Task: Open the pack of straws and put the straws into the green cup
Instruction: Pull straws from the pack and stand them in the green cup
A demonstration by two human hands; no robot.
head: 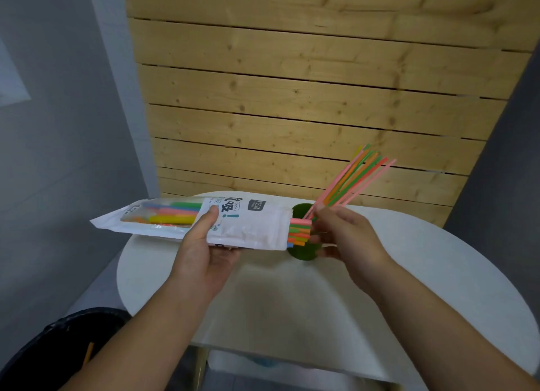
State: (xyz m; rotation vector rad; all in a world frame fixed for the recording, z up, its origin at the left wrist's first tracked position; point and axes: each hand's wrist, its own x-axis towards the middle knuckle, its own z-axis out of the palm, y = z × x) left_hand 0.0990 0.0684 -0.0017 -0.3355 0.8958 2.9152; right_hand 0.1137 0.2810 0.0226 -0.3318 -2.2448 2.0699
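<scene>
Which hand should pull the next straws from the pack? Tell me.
Right. The right hand is at the open end of the pack, beside the protruding straw ends and the green cup. The left hand is holding the pack.

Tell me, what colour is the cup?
Green: the cup shows in the head view.

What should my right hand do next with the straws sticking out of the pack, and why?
Probably pinch a few of the coloured straw ends poking from the open end of the white plastic pack and draw them out toward the green cup. The right hand is already at those ends, the left hand steadies the pack, and a bunch of thin straws already stands in the cup.
</scene>
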